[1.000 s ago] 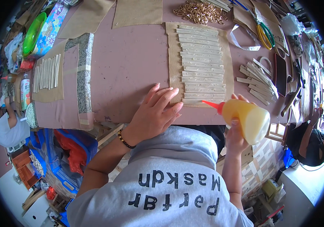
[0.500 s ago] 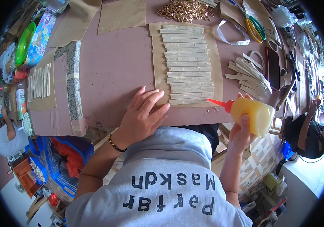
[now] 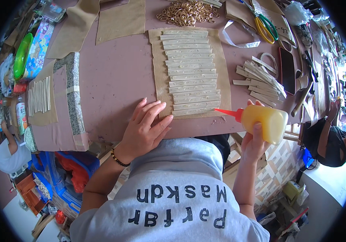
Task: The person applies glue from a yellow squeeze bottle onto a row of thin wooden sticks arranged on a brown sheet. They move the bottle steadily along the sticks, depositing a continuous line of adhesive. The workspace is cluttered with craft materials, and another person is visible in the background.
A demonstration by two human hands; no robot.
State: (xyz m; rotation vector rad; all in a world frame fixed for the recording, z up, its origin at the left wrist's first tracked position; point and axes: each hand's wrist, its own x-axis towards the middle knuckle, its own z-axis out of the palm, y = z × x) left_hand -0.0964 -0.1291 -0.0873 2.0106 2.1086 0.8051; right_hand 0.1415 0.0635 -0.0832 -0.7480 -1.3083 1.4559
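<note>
My right hand (image 3: 255,142) is wrapped round a squeeze bottle (image 3: 275,125) of yellowish liquid, tipped sideways. Its red nozzle (image 3: 230,114) points left, with the tip at the right end of the nearest pale strip (image 3: 195,111). Several such strips lie in a column on a tan sheet (image 3: 160,86), with shiny beads of liquid along them. My left hand (image 3: 145,126) rests with spread fingers at the sheet's near left corner and holds nothing; a beaded bracelet (image 3: 118,158) is on that wrist.
Right of the sheet lie a pile of loose strips (image 3: 261,82), a dark phone-like slab (image 3: 287,70), scissors (image 3: 266,30) and white tape (image 3: 237,40). Gold-coloured clips (image 3: 187,13) are heaped at the back. A stone slab (image 3: 74,105) and thin strips (image 3: 39,97) lie left. Other people sit at both sides.
The whole view has shifted slightly, moving the table things and hands a little left in the picture. Both hands keep nearly the same pose, the nozzle tip still by the nearest strip's right end.
</note>
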